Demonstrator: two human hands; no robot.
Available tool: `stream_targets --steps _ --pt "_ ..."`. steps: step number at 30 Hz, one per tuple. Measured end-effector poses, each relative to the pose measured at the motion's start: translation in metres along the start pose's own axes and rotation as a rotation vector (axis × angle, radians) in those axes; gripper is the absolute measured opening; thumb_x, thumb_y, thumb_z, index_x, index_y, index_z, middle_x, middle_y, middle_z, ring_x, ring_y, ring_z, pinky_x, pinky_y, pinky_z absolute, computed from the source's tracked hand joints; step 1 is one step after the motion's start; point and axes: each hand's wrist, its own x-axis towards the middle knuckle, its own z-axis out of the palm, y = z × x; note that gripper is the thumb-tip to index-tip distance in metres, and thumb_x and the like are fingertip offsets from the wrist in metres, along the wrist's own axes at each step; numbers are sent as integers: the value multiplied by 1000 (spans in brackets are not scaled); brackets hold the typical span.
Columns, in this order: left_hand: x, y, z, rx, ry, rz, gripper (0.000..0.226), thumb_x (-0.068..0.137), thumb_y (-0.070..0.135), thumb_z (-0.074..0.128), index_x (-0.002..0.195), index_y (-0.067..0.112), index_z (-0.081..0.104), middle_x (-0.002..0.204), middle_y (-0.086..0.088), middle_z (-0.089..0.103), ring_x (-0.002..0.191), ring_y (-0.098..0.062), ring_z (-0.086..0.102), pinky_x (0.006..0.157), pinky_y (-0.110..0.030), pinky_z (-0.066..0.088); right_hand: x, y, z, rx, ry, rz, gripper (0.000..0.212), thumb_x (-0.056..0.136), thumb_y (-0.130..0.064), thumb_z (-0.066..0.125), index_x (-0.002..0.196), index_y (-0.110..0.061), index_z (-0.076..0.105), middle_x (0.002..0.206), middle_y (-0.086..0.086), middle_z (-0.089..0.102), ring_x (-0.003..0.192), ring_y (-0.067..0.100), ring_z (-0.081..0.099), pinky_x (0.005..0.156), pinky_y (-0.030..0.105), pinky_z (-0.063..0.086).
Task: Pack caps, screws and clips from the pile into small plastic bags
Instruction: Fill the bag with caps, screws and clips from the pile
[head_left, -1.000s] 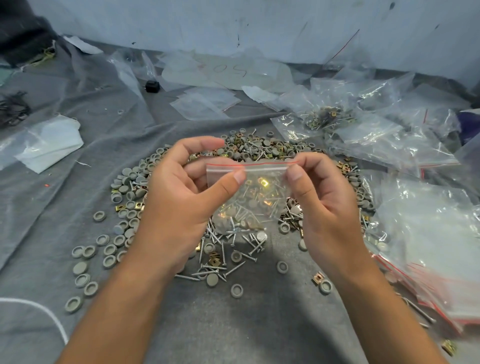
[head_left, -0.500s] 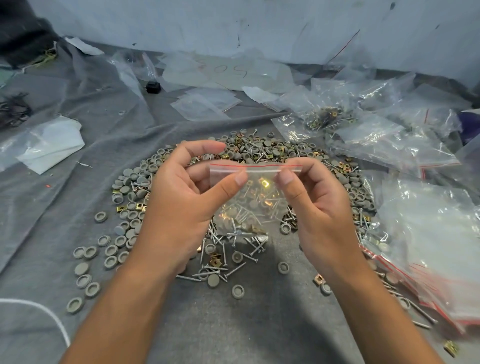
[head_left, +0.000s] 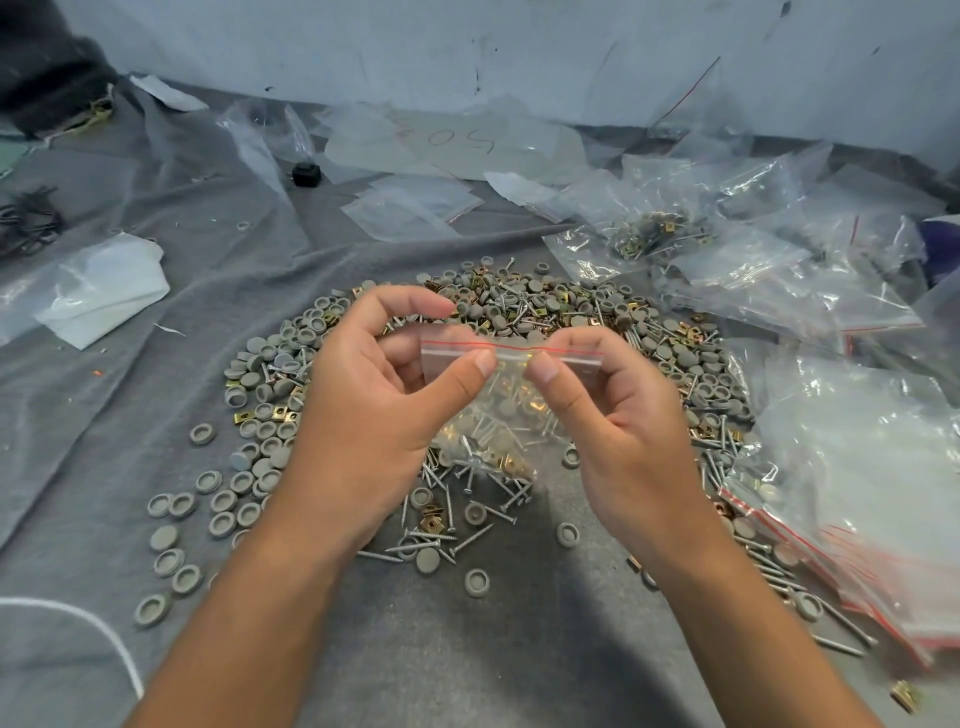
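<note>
A wrinkled grey cloth (head_left: 130, 395) covers the surface under and around the hands. Beyond the hands runs a pale, scuffed wall (head_left: 467, 47). A small black object (head_left: 305, 174) sits on the cloth, far ahead and to the left of them. A tangle of dark wire (head_left: 28, 218) lies far left. A white cord (head_left: 78, 621) curves near the left forearm.
</note>
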Motion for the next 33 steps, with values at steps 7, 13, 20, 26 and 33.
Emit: stream_targets --steps 7,13,20,26,33 --pt "-2 2 3 16 -46 5 47 73 17 79 114 15 55 93 1 78 80 -9 75 67 -16 56 1 2 -2 65 -5 -7 10 100 -26 58 102 -18 65 88 -12 70 82 7 64 71 18 49" --pt "-2 -1 0 83 -47 58 40 79 14 82 105 18 53 92 -3 78 82 -16 75 72 -21 57 -1 2 0 30 -51 10 6 97 -33 64 100 -29 67 97 -1 72 86 32 66 74 51 57" --pt "-1 -2 1 37 -68 63 43 74 18 82 103 19 50 94 -5 79 84 -19 76 73 -24 58 -1 0 -2 43 5 -17 5 97 -25 64 97 -23 68 93 3 72 85 35 67 71 51 58" --pt "1 -2 -4 -63 -42 69 39 74 11 79 102 16 53 86 0 77 81 -10 74 70 -18 56 1 0 -10 82 23 -34 9 98 -18 62 100 -10 66 85 -12 70 75 2 65 66 13 50" --pt "6 -4 -9 -124 72 114 37 73 16 83 95 22 54 85 1 76 84 -10 72 75 -19 55 5 3 -18 86 58 -7 6 98 -18 65 100 -18 70 86 -11 70 79 2 63 70 13 49"
